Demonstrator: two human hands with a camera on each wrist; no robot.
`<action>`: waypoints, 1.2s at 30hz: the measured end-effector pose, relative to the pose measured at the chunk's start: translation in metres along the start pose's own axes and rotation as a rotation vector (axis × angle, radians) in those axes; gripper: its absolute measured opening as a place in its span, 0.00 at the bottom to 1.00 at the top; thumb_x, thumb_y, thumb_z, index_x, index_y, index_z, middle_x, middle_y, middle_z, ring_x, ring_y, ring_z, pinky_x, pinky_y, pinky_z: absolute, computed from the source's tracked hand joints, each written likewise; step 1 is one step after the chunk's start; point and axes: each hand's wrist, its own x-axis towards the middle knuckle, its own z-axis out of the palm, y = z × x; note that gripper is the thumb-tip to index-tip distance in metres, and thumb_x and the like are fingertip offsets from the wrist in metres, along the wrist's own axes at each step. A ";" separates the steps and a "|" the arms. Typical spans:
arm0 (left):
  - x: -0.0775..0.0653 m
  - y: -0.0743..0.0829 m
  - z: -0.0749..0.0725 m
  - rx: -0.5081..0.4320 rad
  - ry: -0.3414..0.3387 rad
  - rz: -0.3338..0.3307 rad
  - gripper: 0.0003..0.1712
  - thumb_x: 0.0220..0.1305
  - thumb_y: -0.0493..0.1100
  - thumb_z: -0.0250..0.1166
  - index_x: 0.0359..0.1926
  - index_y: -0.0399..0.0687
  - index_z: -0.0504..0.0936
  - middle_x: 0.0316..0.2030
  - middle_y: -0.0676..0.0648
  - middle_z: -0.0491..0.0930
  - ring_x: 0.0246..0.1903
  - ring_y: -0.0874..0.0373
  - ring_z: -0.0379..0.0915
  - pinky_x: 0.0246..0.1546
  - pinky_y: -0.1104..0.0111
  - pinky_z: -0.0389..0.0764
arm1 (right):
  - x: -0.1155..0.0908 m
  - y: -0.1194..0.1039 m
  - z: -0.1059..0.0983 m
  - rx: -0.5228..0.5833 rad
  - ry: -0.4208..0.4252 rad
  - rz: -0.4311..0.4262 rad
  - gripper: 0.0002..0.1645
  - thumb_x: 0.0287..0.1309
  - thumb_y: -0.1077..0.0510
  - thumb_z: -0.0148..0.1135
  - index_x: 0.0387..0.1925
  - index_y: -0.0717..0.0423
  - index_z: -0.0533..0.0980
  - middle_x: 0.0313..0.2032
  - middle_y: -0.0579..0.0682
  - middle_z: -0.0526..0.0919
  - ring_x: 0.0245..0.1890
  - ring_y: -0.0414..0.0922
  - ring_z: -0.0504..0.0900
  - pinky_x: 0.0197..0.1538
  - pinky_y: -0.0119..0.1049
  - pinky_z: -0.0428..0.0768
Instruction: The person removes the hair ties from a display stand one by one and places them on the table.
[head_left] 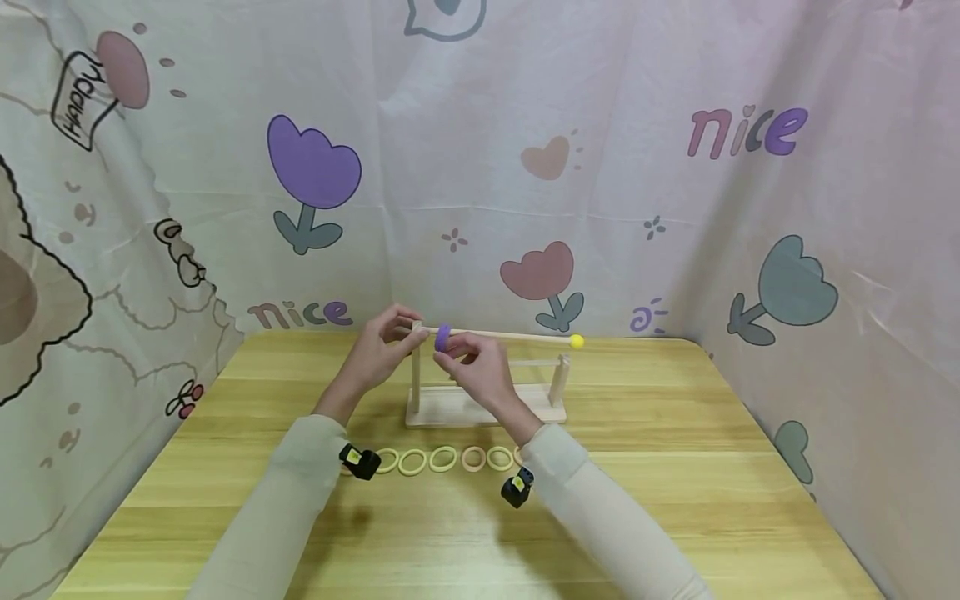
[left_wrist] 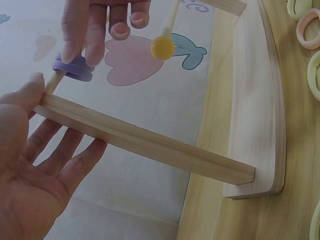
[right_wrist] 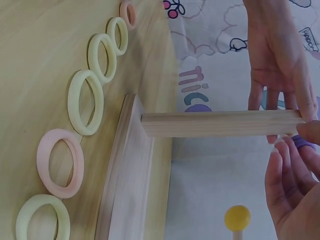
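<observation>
A wooden stand (head_left: 486, 406) has an upright post at each end. My left hand (head_left: 384, 346) grips the top of the left post (left_wrist: 145, 137), thumb on the near side and fingers behind. From that post runs an upper rod (head_left: 517, 336) with a yellow ball (head_left: 577, 341) on its far end. Around the rod, close to the post, sits a purple ring (head_left: 442, 338). My right hand (head_left: 483, 371) pinches this ring with its fingertips. Another yellow ball (left_wrist: 162, 47) tips a lower rod in the left wrist view.
In front of the stand, a row of pale yellow rings (head_left: 443, 459) and pink rings (head_left: 474, 458) lies on the wooden table (head_left: 420, 542). A printed cloth (head_left: 450, 125) hangs behind and at both sides.
</observation>
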 end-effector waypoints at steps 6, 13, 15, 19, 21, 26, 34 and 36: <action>0.000 -0.001 0.000 -0.001 0.001 0.000 0.20 0.73 0.50 0.65 0.58 0.44 0.76 0.54 0.36 0.81 0.56 0.40 0.81 0.52 0.55 0.84 | -0.001 0.002 0.001 -0.012 0.054 0.012 0.07 0.59 0.59 0.75 0.36 0.58 0.87 0.31 0.57 0.90 0.20 0.34 0.79 0.26 0.25 0.77; -0.001 0.000 0.001 -0.004 0.003 -0.007 0.19 0.73 0.50 0.66 0.57 0.46 0.77 0.53 0.36 0.82 0.54 0.40 0.81 0.50 0.55 0.85 | -0.003 0.005 -0.003 -0.035 0.125 -0.001 0.08 0.59 0.57 0.75 0.33 0.59 0.86 0.29 0.56 0.89 0.23 0.37 0.78 0.29 0.25 0.76; -0.001 0.000 0.001 -0.006 0.003 -0.005 0.19 0.73 0.50 0.66 0.57 0.46 0.77 0.53 0.36 0.82 0.54 0.40 0.81 0.50 0.55 0.85 | -0.004 0.005 -0.004 -0.064 0.149 -0.015 0.07 0.58 0.58 0.75 0.33 0.58 0.86 0.28 0.56 0.89 0.23 0.35 0.78 0.30 0.25 0.76; -0.001 -0.001 0.001 0.000 0.003 -0.008 0.21 0.73 0.50 0.66 0.58 0.43 0.76 0.54 0.36 0.81 0.55 0.40 0.81 0.50 0.55 0.85 | -0.008 0.004 -0.005 -0.162 0.210 -0.064 0.06 0.57 0.58 0.75 0.33 0.57 0.87 0.26 0.53 0.88 0.21 0.37 0.79 0.28 0.25 0.76; -0.001 -0.001 0.001 0.002 0.003 -0.011 0.22 0.73 0.50 0.66 0.59 0.42 0.75 0.54 0.36 0.81 0.55 0.40 0.81 0.51 0.56 0.85 | -0.010 0.004 -0.006 -0.214 0.242 -0.100 0.05 0.57 0.59 0.75 0.33 0.57 0.87 0.26 0.52 0.88 0.20 0.40 0.80 0.27 0.25 0.76; -0.001 0.000 0.001 0.005 0.002 -0.013 0.22 0.73 0.50 0.66 0.59 0.42 0.75 0.54 0.36 0.81 0.55 0.40 0.81 0.50 0.57 0.85 | -0.014 0.005 -0.009 -0.296 0.311 -0.191 0.05 0.55 0.60 0.75 0.33 0.57 0.88 0.31 0.53 0.89 0.19 0.46 0.83 0.24 0.26 0.74; -0.002 0.004 0.001 0.014 0.008 -0.014 0.18 0.73 0.51 0.66 0.56 0.48 0.76 0.54 0.37 0.82 0.55 0.41 0.81 0.49 0.58 0.84 | -0.016 0.008 -0.015 -0.324 0.377 -0.232 0.04 0.54 0.62 0.74 0.33 0.56 0.88 0.33 0.52 0.92 0.18 0.42 0.83 0.26 0.27 0.77; -0.001 0.004 0.000 0.010 0.007 -0.014 0.19 0.73 0.51 0.66 0.57 0.46 0.76 0.54 0.37 0.82 0.55 0.41 0.81 0.49 0.59 0.84 | -0.015 0.009 -0.016 -0.324 0.385 -0.228 0.04 0.55 0.62 0.74 0.34 0.56 0.88 0.33 0.52 0.92 0.18 0.43 0.83 0.25 0.28 0.77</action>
